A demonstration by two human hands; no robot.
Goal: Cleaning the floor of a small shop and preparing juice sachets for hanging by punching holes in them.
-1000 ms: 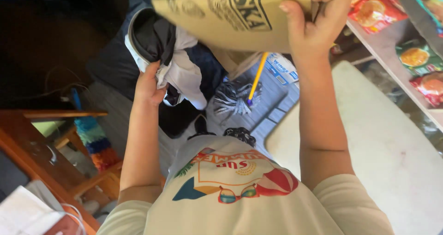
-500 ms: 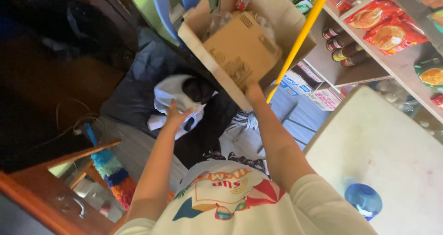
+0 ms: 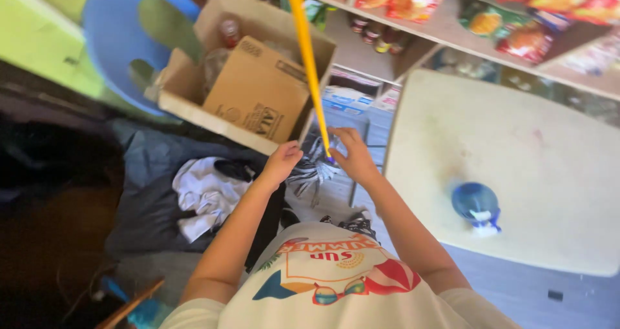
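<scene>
My left hand (image 3: 282, 162) hangs just below the front edge of an open brown cardboard box (image 3: 258, 96), fingers curled, with nothing in it. The box rests on a blue plastic chair (image 3: 123, 38) and holds a folded cardboard piece and a few bottles. My right hand (image 3: 352, 156) is beside the lower end of a yellow mop handle (image 3: 307, 51), fingers apart and close to the handle. I cannot tell whether they touch it. The grey mop strands (image 3: 313, 171) lie between my two hands.
A white table (image 3: 516, 148) with a blue spray bottle (image 3: 476, 206) stands on the right. Shelves (image 3: 445, 25) of snack packets and bottles run along the top. White cloth (image 3: 206, 196) on dark fabric lies on the left floor.
The box has gone from my raised hands down onto the blue chair. Both hands have let go of it and dropped lower, near the mop.
</scene>
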